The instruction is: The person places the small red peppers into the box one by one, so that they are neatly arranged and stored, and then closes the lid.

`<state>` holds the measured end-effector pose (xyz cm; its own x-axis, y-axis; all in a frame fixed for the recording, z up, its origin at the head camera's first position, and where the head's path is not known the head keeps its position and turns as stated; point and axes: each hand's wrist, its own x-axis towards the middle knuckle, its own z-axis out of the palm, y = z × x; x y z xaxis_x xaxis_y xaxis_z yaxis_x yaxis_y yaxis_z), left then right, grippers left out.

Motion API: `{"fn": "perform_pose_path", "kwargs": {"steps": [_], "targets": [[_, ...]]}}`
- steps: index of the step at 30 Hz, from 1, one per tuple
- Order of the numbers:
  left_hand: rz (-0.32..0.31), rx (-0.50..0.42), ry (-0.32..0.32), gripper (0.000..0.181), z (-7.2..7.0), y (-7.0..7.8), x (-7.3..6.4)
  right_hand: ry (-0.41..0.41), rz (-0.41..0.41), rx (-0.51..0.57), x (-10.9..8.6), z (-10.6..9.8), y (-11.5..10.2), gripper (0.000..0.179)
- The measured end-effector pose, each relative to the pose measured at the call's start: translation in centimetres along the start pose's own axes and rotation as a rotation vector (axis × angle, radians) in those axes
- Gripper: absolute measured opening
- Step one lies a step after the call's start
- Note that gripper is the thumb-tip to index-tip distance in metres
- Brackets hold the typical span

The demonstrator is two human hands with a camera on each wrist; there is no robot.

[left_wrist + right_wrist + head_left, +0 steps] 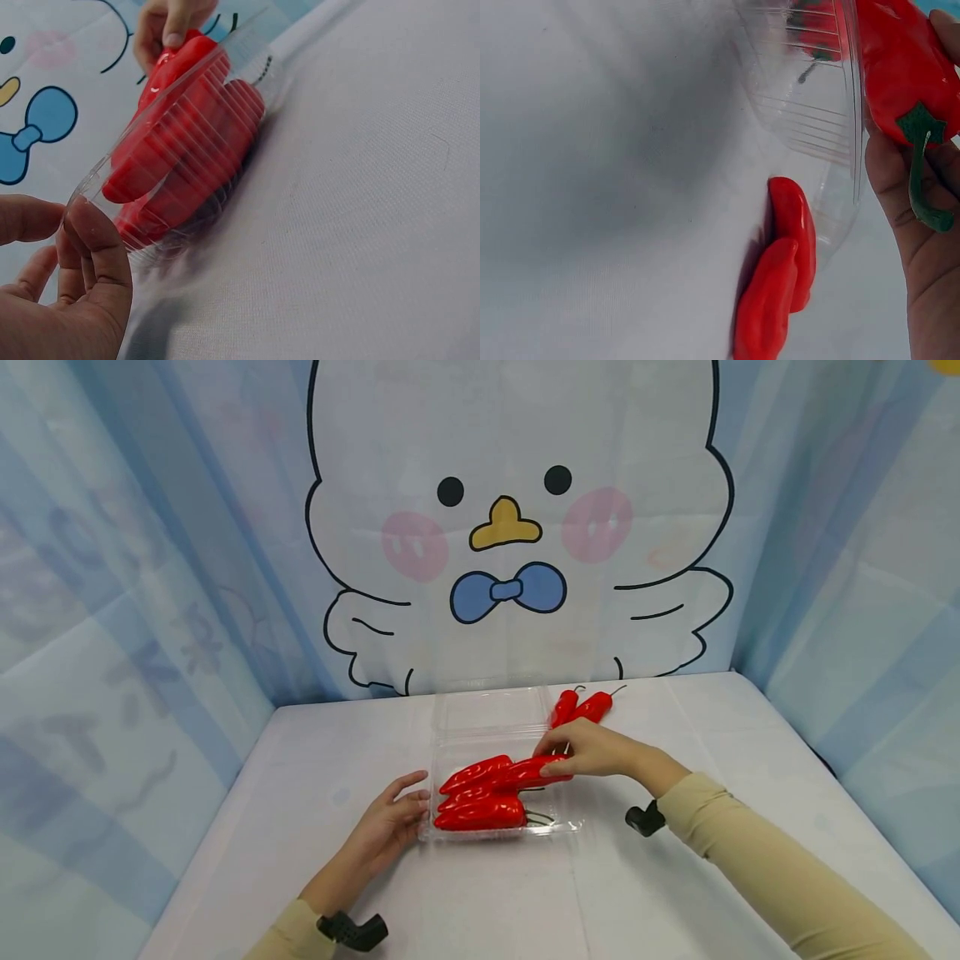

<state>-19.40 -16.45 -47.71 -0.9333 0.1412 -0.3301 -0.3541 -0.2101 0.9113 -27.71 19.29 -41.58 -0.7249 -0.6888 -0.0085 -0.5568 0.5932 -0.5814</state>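
A clear plastic clamshell box (495, 836) lies with its lid (491, 712) folded back. Inside it are several red chili peppers (480, 814), stems to the right. My right hand (588, 752) grips another red pepper (900, 67) by its stem end, over the box's right side; its curved green stem shows in the right wrist view. At the box's left edge, my left hand (386, 827) pinches the rim between thumb and finger, as the left wrist view (90, 255) shows.
Two more red peppers (592, 706) lie on the white table (645, 877), right of the lid. A curtain (517, 443) with a cartoon chick hangs behind, with blue cloth at both sides. Each wrist wears a black camera mount (645, 818).
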Motion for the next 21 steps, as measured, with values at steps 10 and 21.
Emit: {"fn": "perform_pose_path", "kwargs": {"steps": [10, 21], "targets": [[-0.003, 0.002, -0.01, 0.057, 0.0, 0.0, 0.0, -0.036, -0.009, 0.011, 0.6, 0.7, -0.6, 0.029], [-0.01, -0.006, -0.032, 0.059, -0.1, 0.0, 0.0, -0.07, -0.037, -0.011, 1.6, 1.5, -2.0, 0.032]]}}
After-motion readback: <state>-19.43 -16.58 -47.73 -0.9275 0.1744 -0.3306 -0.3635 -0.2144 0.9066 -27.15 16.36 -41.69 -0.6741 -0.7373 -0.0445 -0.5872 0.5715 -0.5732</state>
